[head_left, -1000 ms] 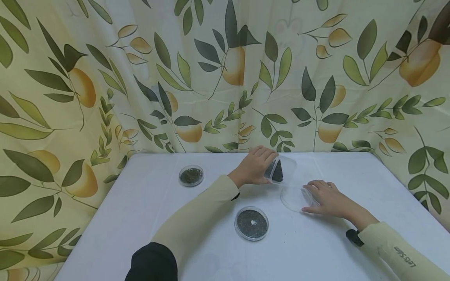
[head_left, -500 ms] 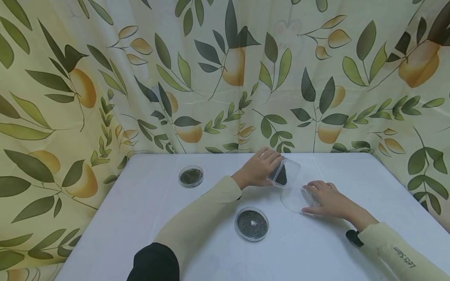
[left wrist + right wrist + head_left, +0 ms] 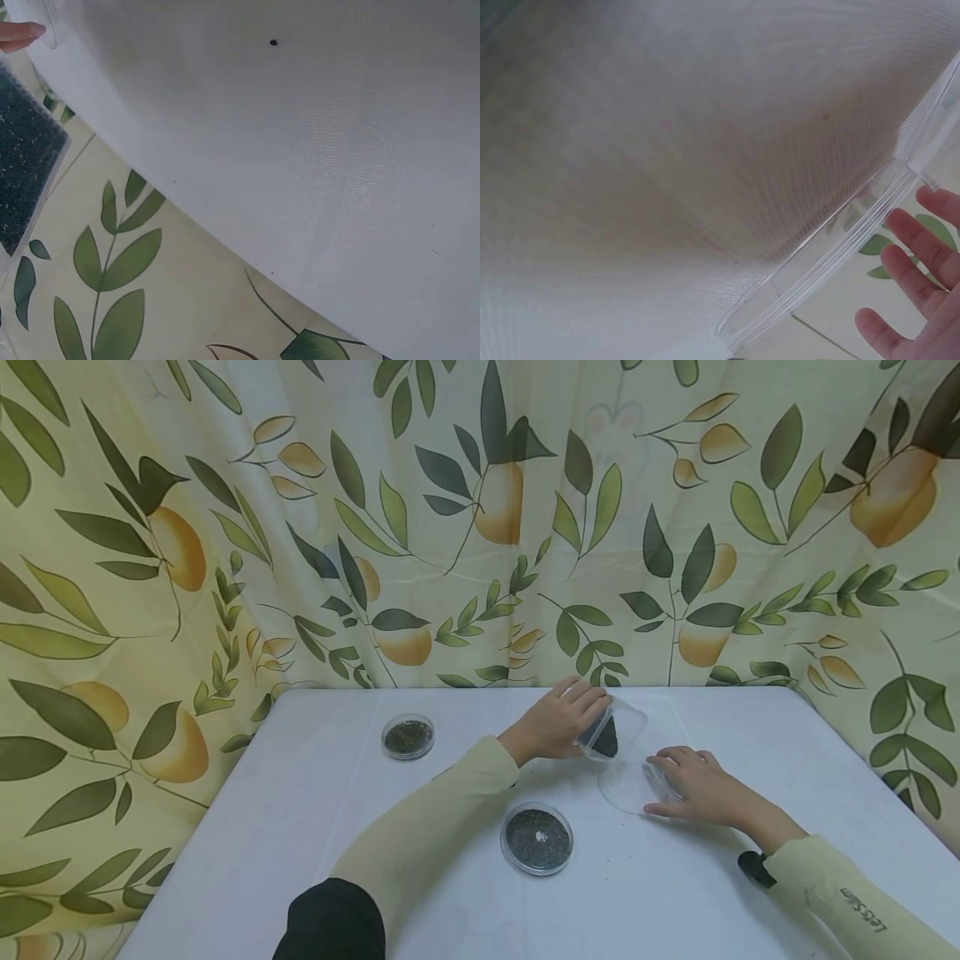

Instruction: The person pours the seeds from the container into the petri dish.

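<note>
My left hand (image 3: 553, 720) grips a clear plastic box (image 3: 628, 720) with dark grains (image 3: 604, 739) in it. The box is tipped to the right, over the far edge of a clear petri dish (image 3: 611, 800) lying on the table. In the left wrist view the dark grains (image 3: 26, 150) show at the left edge. My right hand (image 3: 701, 787) is at the right side of that dish. Its thumb and fingers hold a clear curved piece that looks like a tilted lid (image 3: 663, 782). The right wrist view shows spread fingers (image 3: 919, 244) beside the clear dish rim (image 3: 825, 259).
A petri dish of dark grains (image 3: 538, 850) with a small white patch stands in front, near the middle. Another dish with dark greenish contents (image 3: 408, 737) is at the back left. A white cloth covers the table (image 3: 285, 827). A leaf-patterned curtain (image 3: 465, 610) hangs behind.
My left hand has moved slightly right and toward me with the tipped box, whose dark grains now sit nearer the clear dish. The right hand has stayed in place.
</note>
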A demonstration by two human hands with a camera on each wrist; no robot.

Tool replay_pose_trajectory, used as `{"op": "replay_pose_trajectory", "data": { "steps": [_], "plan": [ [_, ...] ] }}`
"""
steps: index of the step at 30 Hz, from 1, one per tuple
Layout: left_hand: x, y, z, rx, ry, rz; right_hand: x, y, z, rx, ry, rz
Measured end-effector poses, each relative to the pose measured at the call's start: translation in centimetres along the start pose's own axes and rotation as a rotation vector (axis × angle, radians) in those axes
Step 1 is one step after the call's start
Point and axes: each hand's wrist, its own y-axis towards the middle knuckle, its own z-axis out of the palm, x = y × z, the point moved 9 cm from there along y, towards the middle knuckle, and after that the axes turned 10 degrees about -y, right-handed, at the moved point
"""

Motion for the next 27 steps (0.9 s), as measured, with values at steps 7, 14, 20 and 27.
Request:
{"op": "replay_pose_trajectory", "data": {
  "steps": [7,14,20,27],
  "plan": [
    [-0.21,0.18,0.05,-0.017,-0.002,0.014,-0.04,-0.05,-0.11,-0.012,-0.003,-0.009],
    [-0.42,0.39,0.15,0.013,-0.003,0.010,-0.10,0.00,-0.07,-0.007,-0.007,-0.007],
    [-0.62,0.53,0.07,0.033,0.011,0.017,0.14,-0.13,-0.45,-0.011,-0.001,-0.005],
    [-0.81,0.55,0.28,0.069,0.013,0.017,0.31,-0.13,-0.36,-0.004,-0.006,0.002]
  ]
}}
